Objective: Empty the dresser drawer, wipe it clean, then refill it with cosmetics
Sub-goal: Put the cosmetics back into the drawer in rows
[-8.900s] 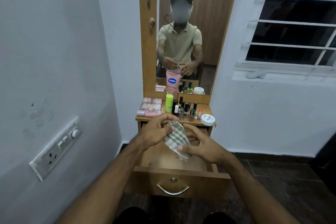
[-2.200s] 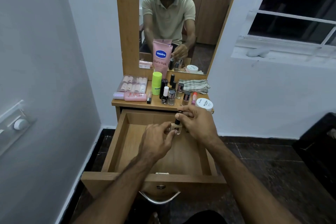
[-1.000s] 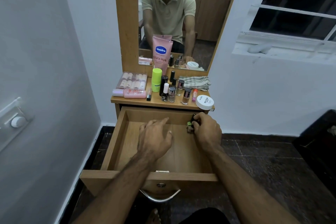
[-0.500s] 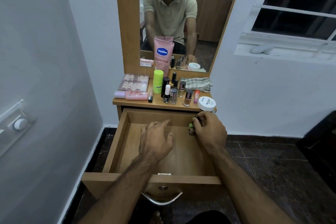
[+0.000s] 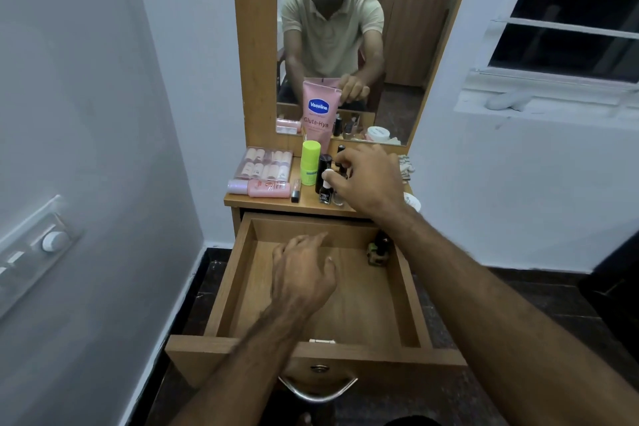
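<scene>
The wooden drawer [image 5: 221, 294] is pulled out below the dresser top [image 5: 262, 203]. Two small dark bottles [image 5: 378, 251] stand in its back right corner; the remaining floor is bare wood. My left hand [image 5: 301, 273] hovers over the drawer's middle with loose fingers and holds nothing. My right hand [image 5: 366, 176] is over the cluster of small bottles [image 5: 325, 188] on the dresser top. Its fingers curl down and its thumb is beside a white cap. It hides several bottles. A pink Vaseline tube [image 5: 316, 111] leans on the mirror.
A green bottle [image 5: 310, 162], a lying pink bottle [image 5: 269, 188], a pack of small tubes [image 5: 264, 162] and a lipstick [image 5: 296, 191] sit on the left of the top. The checked cloth [image 5: 405, 166] and a white jar [image 5: 412, 201] lie right. Walls stand close on both sides.
My right hand left the small bottle in the drawer's back right corner and rose to the bottles on the dresser top. My left hand stayed over the drawer.
</scene>
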Tool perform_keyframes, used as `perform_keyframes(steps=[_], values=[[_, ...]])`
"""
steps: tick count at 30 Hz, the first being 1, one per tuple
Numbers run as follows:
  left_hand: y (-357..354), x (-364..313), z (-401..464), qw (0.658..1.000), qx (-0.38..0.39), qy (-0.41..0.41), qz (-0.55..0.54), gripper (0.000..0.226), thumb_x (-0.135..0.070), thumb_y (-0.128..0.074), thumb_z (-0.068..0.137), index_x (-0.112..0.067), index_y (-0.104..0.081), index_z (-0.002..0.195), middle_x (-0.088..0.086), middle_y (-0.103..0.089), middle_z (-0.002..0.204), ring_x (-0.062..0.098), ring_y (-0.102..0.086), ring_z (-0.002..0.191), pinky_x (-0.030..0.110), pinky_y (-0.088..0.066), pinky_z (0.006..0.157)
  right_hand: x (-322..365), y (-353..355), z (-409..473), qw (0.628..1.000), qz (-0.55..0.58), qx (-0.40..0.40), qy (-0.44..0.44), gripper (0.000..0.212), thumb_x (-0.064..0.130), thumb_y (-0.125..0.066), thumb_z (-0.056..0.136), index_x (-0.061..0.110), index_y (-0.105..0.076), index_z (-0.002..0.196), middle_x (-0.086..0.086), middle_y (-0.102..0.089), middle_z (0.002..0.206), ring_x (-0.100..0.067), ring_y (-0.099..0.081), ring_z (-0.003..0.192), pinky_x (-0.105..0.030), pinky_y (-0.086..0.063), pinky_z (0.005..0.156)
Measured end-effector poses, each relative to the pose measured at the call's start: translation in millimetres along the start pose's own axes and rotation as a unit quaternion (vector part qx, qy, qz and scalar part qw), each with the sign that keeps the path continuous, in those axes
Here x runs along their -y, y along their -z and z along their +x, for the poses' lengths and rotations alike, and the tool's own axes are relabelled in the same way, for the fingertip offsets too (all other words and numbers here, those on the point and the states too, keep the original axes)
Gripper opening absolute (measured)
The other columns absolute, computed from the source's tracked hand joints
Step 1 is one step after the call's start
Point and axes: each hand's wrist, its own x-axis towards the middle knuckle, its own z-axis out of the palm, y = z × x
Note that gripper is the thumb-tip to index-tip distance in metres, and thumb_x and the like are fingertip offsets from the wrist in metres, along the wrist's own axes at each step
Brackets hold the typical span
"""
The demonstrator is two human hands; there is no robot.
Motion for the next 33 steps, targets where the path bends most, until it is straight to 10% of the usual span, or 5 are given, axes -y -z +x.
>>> perform_keyframes(steps=[12, 19, 25, 33], values=[[-4, 0, 1, 1.0, 0.0, -0.014, -0.012, 0.051, -0.036, -0.054, 0.095, -0.03, -0.048, 0.145, -0.011, -0.055, 0.142, 0.008, -0.041, 0.135, 0.034, -0.022, 0.116, -24, -24, 28, 0.997, 0.002, 0.054, -0.055, 0.035, 0.022, -0.066, 0.096, 0.036, -0.066, 0.127, 0.004, -0.071, 0.123, -0.027, -0.054, 0.119, -0.043, -0.037, 0.096], [-3, 2, 1, 1.0, 0.007, -0.012, -0.008, 0.049, -0.037, -0.054, 0.096, -0.032, -0.047, 0.144, -0.012, -0.055, 0.142, 0.007, -0.041, 0.136, 0.035, -0.024, 0.118, -28, -25, 30, 0.986, 0.148, -0.022, -0.078, 0.015, 0.026, -0.072, 0.09, 0.033, -0.074, 0.104, 0.014, -0.073, 0.095, -0.014, -0.066, 0.095, -0.045, -0.05, 0.093], [-1, 0, 2, 0.999, -0.007, -0.018, -0.034, 0.048, -0.041, -0.051, 0.098, -0.03, -0.048, 0.145, -0.012, -0.059, 0.136, 0.008, -0.047, 0.129, 0.034, -0.026, 0.115, -20, 37, 6, 0.938, 0.304, -0.14, -0.094, 0.029, 0.019, -0.067, 0.096, 0.027, -0.071, 0.123, 0.016, -0.07, 0.105, 0.001, -0.065, 0.094, -0.021, -0.054, 0.087], [4, -6, -5, 0.99, -0.005, -0.084, -0.116, 0.051, -0.051, -0.051, 0.097, -0.03, -0.05, 0.143, -0.016, -0.066, 0.12, 0.007, -0.057, 0.11, 0.033, -0.04, 0.1, -31, 9, -97, 0.929, 0.341, 0.068, -0.123, 0.019, 0.014, -0.067, 0.096, 0.025, -0.075, 0.11, 0.01, -0.074, 0.099, 0.002, -0.067, 0.082, -0.019, -0.056, 0.077]])
